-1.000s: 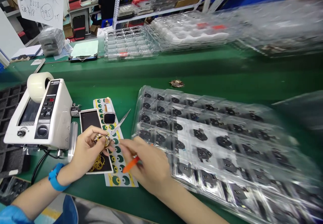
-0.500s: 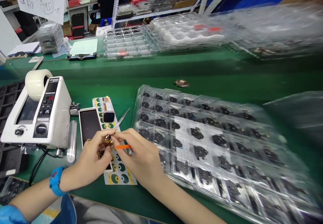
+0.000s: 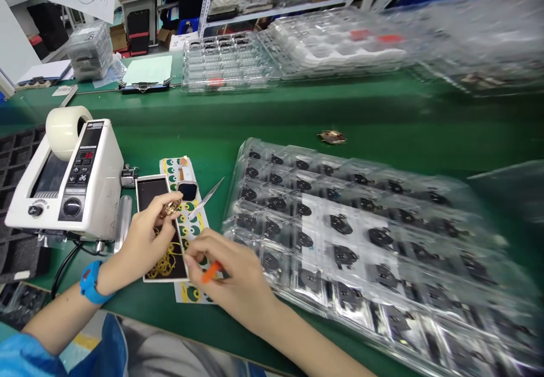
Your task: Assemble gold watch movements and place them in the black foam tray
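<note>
My left hand (image 3: 147, 241) pinches a small gold-coloured metal part (image 3: 171, 207) between thumb and fingers, above a shallow black box with a white rim (image 3: 138, 195). Thin yellow rings (image 3: 165, 265) lie tangled in the box's near end. At the box's right edge, my right hand (image 3: 240, 278) has its thumb and forefinger closed. A slim orange stick-like tool (image 3: 211, 272) is held within this hand; its tip and exact kind are hidden. Under and beside the box lies a sheet of green and yellow eye-shaped pieces (image 3: 194, 294).
A white tape dispenser (image 3: 91, 178) stands left. Behind my hands lie a square-faced watch (image 3: 187, 190) and a pointed metal tool (image 3: 207, 198). Clear trays of black parts (image 3: 340, 224) cover the right side. A shiny metal piece (image 3: 332, 137) sits behind them; more trays (image 3: 229, 65) line the back ledge.
My hands have separated: the left moved up and left with the gold part, the right moved down away from it. More of the yellow rings shows. The view has shifted slightly.
</note>
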Demonstrator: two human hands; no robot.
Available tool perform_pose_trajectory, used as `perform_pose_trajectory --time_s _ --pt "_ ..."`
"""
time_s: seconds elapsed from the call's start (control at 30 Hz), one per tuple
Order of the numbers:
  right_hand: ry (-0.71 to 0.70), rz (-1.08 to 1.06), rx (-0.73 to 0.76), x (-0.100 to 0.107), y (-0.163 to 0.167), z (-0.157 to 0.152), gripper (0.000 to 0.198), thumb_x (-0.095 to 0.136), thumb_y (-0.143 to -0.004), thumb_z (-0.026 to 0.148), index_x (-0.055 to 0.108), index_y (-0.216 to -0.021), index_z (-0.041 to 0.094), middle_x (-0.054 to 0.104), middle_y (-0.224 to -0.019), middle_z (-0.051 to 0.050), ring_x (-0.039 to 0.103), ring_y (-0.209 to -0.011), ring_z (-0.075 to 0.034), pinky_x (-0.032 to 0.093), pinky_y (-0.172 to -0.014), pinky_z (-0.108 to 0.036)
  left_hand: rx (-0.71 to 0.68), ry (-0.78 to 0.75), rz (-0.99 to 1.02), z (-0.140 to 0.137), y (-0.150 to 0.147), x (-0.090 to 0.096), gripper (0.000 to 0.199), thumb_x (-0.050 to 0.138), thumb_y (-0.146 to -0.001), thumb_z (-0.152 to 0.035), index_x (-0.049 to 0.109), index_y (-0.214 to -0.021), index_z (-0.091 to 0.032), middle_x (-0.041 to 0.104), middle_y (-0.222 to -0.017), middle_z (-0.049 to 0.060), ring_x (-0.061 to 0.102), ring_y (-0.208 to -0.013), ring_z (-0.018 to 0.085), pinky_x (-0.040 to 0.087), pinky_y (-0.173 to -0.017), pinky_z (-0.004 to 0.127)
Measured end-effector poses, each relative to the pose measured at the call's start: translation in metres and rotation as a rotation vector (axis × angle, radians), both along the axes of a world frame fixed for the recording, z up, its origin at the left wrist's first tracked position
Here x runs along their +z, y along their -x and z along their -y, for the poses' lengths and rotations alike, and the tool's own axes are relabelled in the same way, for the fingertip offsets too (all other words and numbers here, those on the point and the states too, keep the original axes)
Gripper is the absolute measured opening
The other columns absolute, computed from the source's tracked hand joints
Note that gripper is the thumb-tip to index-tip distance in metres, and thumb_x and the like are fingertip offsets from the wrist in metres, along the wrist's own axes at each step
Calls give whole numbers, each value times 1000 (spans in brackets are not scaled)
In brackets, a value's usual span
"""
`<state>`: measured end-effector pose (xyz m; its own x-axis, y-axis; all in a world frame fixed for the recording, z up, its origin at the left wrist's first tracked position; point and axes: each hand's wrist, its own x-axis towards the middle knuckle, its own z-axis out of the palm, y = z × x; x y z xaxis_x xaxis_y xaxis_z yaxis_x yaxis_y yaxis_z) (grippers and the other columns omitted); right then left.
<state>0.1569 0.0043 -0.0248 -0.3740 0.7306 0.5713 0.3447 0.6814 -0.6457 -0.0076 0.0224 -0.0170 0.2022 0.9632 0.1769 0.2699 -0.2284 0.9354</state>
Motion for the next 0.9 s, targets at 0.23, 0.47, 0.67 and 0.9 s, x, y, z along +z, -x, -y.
perform_pose_trajectory --time_s 0.23,0.47,0.67,0.9 --pt "-136 341 -64 -13 6 1 26 35 -94 9 56 -79 17 57 -68 -2 53 -54 -13 37 -48 -24 154 274 441 -11 3 13 28 62 -80 -17 61 -108 -18 72 -101 5 72 -94 19 58 -88 33" --pt "-419 379 -135 5 -15 -1 27 38 -93 4 64 -90 12 65 -71 -5 58 -62 -15 41 -54 -25 166 322 416 -11 3 18 29 73 -73 -22 66 -100 -15 73 -87 3 74 -80 18 62 -76 27" --pt "-180 718 -403 22 -130 -24 22 47 -87 9 67 -88 19 69 -82 -5 66 -70 -17 43 -50 -24 202 337 468 -9 5 23 36 75 -71 -20 63 -104 -16 76 -91 4 74 -86 19 61 -77 24" --pt "-22 955 -199 0 -193 -11 36 38 -88 8 72 -98 17 70 -87 -10 67 -65 -20 47 -48 -28 45 397 476 0 7 24 32 67 -77 -17 67 -109 -19 75 -101 4 72 -95 21 61 -84 30"
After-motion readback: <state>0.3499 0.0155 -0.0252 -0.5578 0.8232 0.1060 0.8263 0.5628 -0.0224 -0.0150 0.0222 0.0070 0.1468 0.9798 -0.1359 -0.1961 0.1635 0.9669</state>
